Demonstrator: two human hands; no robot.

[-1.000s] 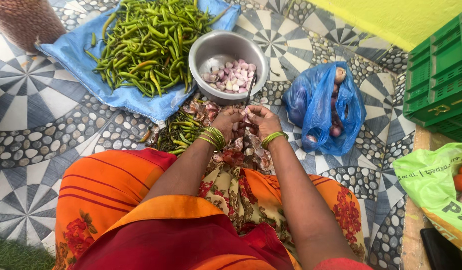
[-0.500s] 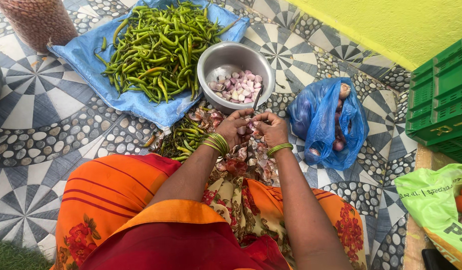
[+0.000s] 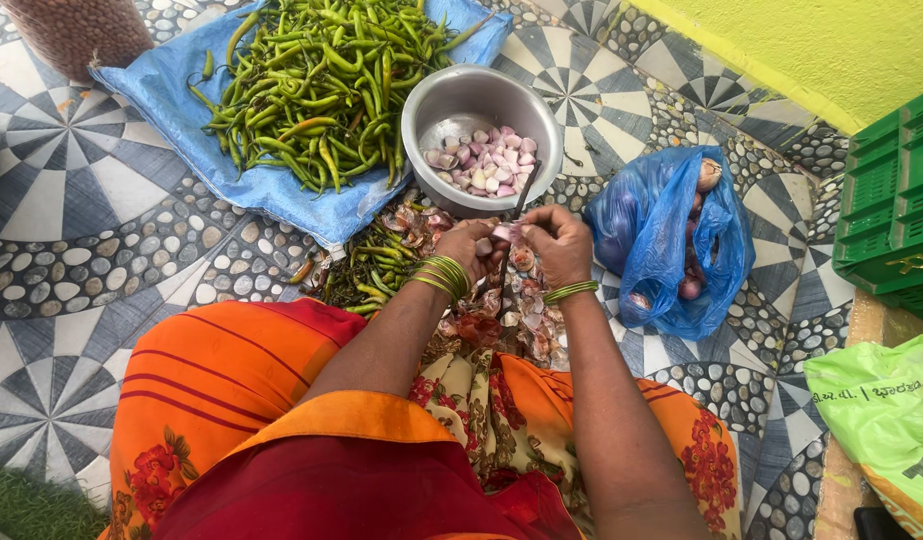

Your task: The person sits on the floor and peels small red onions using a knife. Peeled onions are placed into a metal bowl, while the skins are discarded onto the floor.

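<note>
Fingers of the left hand [image 3: 468,247] and right hand [image 3: 555,243] are pinched together on a small pinkish shallot [image 3: 502,233] (half-peeled), above papery skins [image 3: 501,315]; a steel bowl [image 3: 481,95] sits just beyond.

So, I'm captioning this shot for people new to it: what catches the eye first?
The heap of green chillies on a blue sheet at upper left stands out most. Right of it sits a steel bowl of peeled pinkish bulbs, and just below both hands, left hand and right hand, meet over a pile of skins, a knife upright between them.
</note>
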